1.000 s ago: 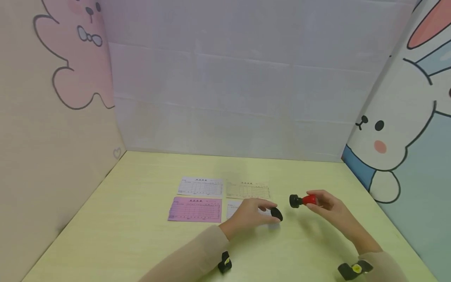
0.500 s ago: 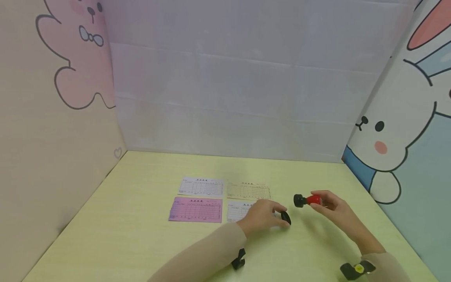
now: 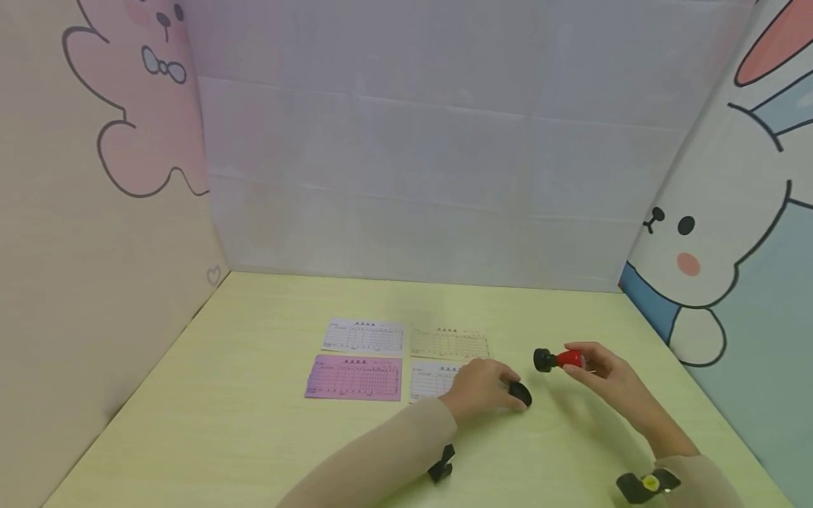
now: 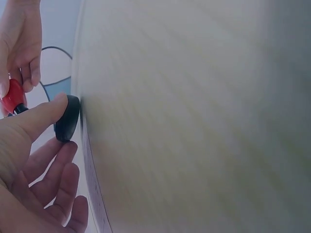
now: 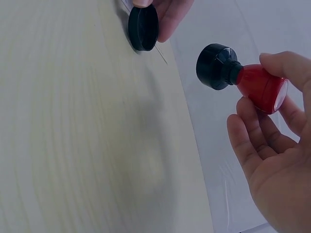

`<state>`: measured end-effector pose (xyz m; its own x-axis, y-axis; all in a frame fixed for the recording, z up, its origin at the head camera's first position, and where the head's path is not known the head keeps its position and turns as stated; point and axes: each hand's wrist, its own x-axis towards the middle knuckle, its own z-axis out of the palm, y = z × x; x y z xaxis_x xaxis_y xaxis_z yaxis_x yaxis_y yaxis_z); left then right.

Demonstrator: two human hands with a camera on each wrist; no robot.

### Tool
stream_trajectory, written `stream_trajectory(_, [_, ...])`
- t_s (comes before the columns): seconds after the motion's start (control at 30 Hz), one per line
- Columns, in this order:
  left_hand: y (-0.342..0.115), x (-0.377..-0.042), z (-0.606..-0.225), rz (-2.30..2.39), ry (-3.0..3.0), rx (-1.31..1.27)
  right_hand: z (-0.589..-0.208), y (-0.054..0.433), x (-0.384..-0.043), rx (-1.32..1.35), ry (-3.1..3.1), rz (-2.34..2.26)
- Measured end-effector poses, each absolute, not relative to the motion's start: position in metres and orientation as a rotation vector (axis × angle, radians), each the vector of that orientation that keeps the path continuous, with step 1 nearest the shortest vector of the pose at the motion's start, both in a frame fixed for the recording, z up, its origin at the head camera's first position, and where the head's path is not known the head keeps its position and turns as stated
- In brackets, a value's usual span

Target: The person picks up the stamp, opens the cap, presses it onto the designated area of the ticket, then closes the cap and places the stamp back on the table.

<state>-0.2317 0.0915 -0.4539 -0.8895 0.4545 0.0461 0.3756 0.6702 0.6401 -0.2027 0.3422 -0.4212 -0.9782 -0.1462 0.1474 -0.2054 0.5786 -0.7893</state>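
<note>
Stamp (image 3: 564,360), one: glossy red bulbous handle (image 5: 262,86), narrow black neck (image 5: 233,72), round black head (image 5: 214,66); lying sideways in air, handle held by right hand (image 3: 605,372), head aimed toward person's left. Cap (image 3: 521,394), one: black, round, shallow, hollow; detached, tilted on edge, pinched by left hand (image 3: 483,386), near stamp.

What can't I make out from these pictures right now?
Head: right side of the lower-right white slip, behind the left hand.
Head: fine print on the pink slip, too small.
Right wrist: end face of the red-handled stamp, turned away.
</note>
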Motion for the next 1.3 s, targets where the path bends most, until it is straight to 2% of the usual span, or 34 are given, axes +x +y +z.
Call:
stream_trajectory(0.87, [0.104,-0.233,-0.452,0.898,2.805,0.681,-0.425,0.339,-0.210,0.322,-2.743,1.202])
stream_trajectory(1.3, [0.084,-0.233,-0.435,1.105,2.676,0.620,-0.420,0.333,-0.211,0.323,-2.756,1.098])
